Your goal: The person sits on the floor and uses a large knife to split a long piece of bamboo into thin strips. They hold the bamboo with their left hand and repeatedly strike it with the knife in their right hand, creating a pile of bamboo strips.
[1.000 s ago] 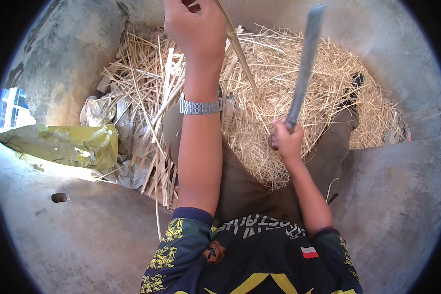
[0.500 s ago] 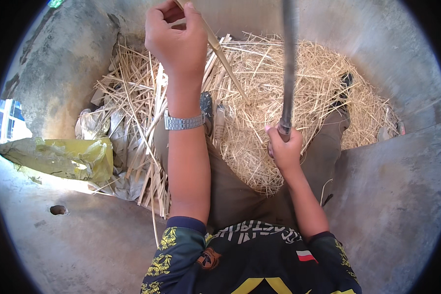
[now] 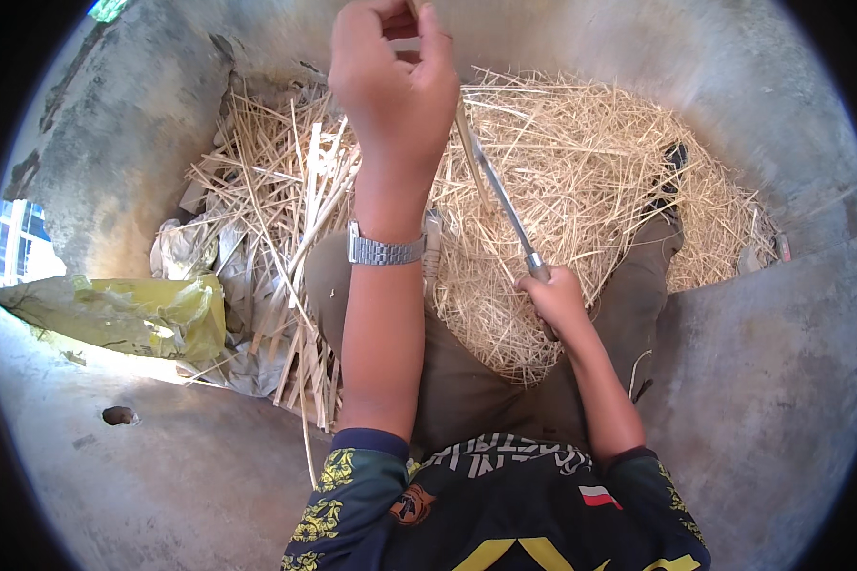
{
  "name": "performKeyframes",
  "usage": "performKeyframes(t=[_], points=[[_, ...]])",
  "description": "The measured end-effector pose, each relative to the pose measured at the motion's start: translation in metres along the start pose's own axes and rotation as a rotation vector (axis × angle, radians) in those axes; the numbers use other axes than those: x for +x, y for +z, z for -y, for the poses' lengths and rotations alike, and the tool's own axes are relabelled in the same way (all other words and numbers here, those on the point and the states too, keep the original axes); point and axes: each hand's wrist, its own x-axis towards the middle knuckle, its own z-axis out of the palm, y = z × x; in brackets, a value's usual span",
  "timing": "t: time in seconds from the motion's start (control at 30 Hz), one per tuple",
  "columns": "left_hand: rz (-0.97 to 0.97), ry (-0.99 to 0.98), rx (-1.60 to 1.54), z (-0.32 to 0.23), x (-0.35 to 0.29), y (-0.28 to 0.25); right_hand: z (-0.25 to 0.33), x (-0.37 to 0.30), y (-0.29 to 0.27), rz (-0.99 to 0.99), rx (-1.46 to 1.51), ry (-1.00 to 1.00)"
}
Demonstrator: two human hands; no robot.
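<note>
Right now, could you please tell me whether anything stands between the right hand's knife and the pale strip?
Nothing visible does: the knife in the right hand appears close beside the pale strip, though contact is unclear.

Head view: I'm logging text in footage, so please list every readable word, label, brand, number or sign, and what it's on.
Shirt: white lettering, partly folded; wording not copied here.
Orange emblem on the shirt: too small to read.
Red-and-white patch on the shirt: no lettering discernible.
Knife blade: no marking discernible.
</note>
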Motion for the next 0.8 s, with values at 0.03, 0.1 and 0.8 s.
performKeyframes(t=[0.03, 0.1, 0.8], points=[[-0.015, -0.038, 0.023, -0.004, 0.000, 0.001, -0.003, -0.001, 0.000, -0.012, -0.002, -0.056], [-0.053, -0.018, -0.005, 0.004, 0.003, 0.005, 0.029, -0.021, -0.007, -0.039, 0.115, -0.190], [0.038, -0.094, 0.056, 0.030, 0.017, -0.031, 0.008, 0.007, -0.001, -0.336, 0.265, -0.202]])
